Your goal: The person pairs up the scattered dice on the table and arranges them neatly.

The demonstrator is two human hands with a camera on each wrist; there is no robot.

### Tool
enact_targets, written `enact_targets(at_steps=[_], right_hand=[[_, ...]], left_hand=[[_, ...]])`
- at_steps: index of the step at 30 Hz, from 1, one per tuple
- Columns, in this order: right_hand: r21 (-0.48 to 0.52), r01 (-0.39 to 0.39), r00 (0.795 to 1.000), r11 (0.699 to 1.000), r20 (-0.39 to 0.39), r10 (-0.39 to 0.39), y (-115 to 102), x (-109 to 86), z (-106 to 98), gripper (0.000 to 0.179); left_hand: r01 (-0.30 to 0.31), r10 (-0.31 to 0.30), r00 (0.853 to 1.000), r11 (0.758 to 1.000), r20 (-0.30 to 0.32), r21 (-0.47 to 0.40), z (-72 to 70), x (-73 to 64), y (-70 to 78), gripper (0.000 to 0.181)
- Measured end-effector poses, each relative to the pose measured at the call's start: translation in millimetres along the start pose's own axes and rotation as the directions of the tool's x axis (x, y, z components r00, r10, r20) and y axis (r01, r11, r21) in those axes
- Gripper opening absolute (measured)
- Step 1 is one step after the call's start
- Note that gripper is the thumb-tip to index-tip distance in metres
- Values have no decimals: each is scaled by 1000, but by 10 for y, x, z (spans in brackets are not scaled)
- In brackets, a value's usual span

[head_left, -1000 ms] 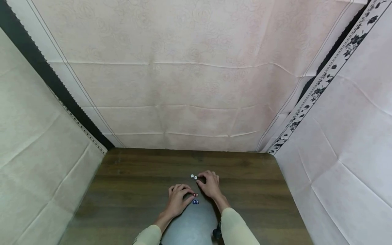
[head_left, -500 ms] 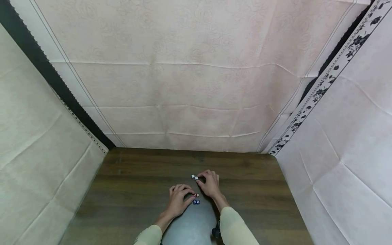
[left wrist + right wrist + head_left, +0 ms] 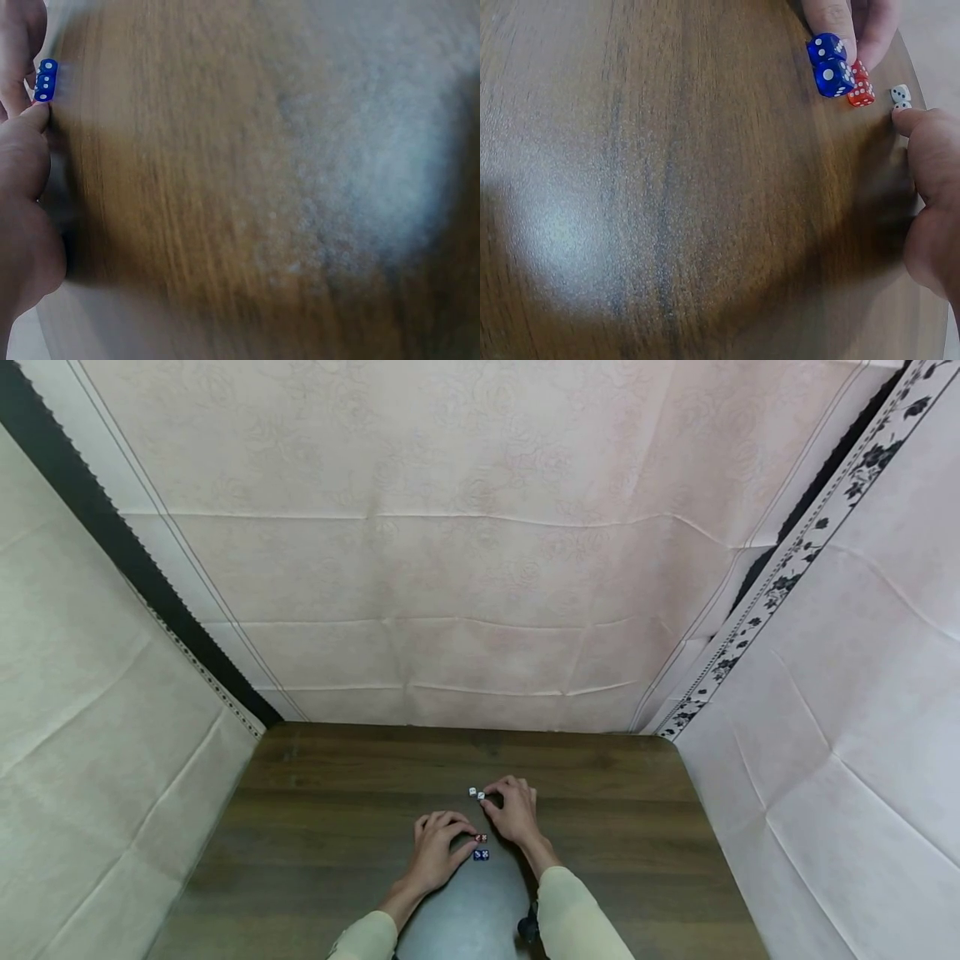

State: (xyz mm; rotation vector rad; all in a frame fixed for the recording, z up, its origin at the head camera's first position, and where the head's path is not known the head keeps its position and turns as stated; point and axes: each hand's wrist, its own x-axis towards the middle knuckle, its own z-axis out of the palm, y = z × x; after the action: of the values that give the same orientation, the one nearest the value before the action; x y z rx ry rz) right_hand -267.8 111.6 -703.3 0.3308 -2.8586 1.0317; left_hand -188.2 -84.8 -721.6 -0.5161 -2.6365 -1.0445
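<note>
The left hand narrowly pinches the red dice, just beyond the blue dice. Farther off, the right hand narrowly pinches the white dice at their right end. The table spreads wide to both sides, its far edge well apart from them.

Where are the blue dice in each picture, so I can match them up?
Head: the blue dice are below the middle of the picture, just right of the left hand.
Left wrist: they're close to the left edge, toward the top.
Right wrist: they're at the upper right, in front of the red dice.
Shared landmark: the left hand is next to the blue dice in all three views.
</note>
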Motion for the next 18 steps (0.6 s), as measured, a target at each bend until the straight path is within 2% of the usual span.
enact_targets(at_steps=[5,13,18], right_hand=[[46,9,1000,999,22,-10,29,-44,-80,14],[115,70,996,991,40,-75,117,-163,-204,11],[131,103,991,986,72,-113,121,-276,-252,11]], left_hand=[[-39,40,998,999,-41,27,8,-6,7,17],[-11,11,1000,1000,-23,-9,21,3,-17,17],[-6,6,1000,1000,-16,-2,17,-1,-10,17]])
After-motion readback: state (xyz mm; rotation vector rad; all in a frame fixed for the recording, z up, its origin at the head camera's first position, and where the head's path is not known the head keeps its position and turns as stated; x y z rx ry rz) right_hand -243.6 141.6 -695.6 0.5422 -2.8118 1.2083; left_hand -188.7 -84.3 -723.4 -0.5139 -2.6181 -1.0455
